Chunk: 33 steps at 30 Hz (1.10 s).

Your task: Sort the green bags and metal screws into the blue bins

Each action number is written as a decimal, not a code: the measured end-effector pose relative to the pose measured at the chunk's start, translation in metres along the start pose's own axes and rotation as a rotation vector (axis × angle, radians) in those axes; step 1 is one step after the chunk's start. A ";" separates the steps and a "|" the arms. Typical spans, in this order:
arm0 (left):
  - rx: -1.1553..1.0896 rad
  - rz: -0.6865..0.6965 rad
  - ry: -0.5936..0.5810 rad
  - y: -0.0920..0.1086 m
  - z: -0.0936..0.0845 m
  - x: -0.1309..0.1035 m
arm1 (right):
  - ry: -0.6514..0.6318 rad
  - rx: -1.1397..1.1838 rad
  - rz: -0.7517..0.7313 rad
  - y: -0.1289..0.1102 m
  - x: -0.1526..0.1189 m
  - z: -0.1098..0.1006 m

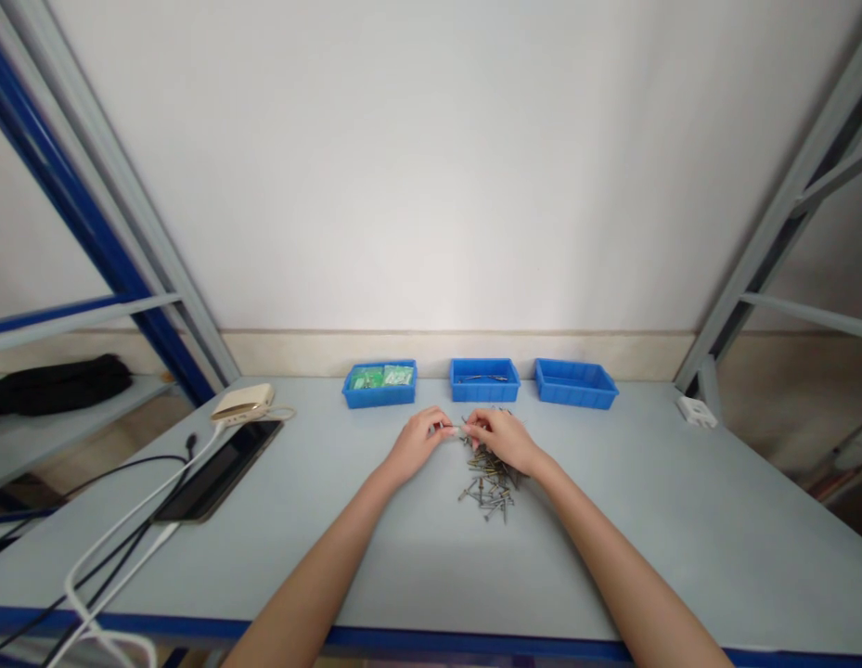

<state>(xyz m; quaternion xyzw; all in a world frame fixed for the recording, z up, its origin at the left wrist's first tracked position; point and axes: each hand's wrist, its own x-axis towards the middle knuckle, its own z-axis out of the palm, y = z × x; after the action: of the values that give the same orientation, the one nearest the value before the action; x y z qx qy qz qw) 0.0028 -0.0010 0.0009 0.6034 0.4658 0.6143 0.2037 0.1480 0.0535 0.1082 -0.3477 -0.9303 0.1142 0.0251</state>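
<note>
A loose pile of screws [492,487], some silver and some brass-coloured, lies on the grey table. My left hand [418,447] is just left of the pile, its thumb and fingers pinched on one end of a thin screw [456,427]. My right hand [506,440] hovers over the far part of the pile and hides some of it. Its fingertips are closed at the other end of the same screw, though the small size blurs the detail there.
Along the back stand three blue bins: the left bin [380,398] with green-and-white packets, the middle bin [484,393] with a few thin metal pieces, the right bin [576,397]. At left lie a tablet [218,471], a cream box [242,403] and cables [124,531]. A white adapter [696,412] sits far right.
</note>
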 end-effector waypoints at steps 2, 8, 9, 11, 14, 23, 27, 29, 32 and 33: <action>-0.028 0.014 0.034 -0.001 -0.001 0.001 | 0.026 0.018 0.013 0.000 0.001 -0.001; -0.079 0.006 0.050 -0.001 -0.001 0.002 | 0.053 0.016 0.010 -0.002 0.000 -0.002; -0.087 -0.003 0.045 -0.001 -0.001 0.002 | 0.057 0.015 0.008 -0.002 0.000 -0.002; -0.109 -0.022 0.031 0.000 0.000 0.002 | 0.063 0.019 0.010 -0.001 0.000 -0.002; -0.145 -0.028 0.016 0.001 0.000 0.002 | 0.069 0.040 0.016 0.000 0.001 0.000; -0.172 -0.081 0.046 0.004 -0.001 0.003 | 0.098 0.123 -0.007 0.001 0.003 0.002; -0.190 -0.090 0.039 0.006 -0.002 0.003 | 0.090 0.110 -0.017 0.001 0.002 0.001; -0.211 -0.105 0.027 0.006 -0.002 0.002 | 0.092 0.102 -0.028 0.001 0.002 0.001; -0.235 -0.120 0.032 0.005 0.000 0.002 | 0.098 0.102 -0.033 0.001 0.002 0.002; -0.240 -0.119 0.041 0.004 0.000 0.002 | 0.102 0.110 -0.032 0.001 0.003 0.002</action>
<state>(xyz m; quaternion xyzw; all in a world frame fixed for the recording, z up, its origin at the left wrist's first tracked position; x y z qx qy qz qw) 0.0039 -0.0012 0.0059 0.5333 0.4280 0.6647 0.3010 0.1464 0.0559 0.1061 -0.3361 -0.9256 0.1466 0.0935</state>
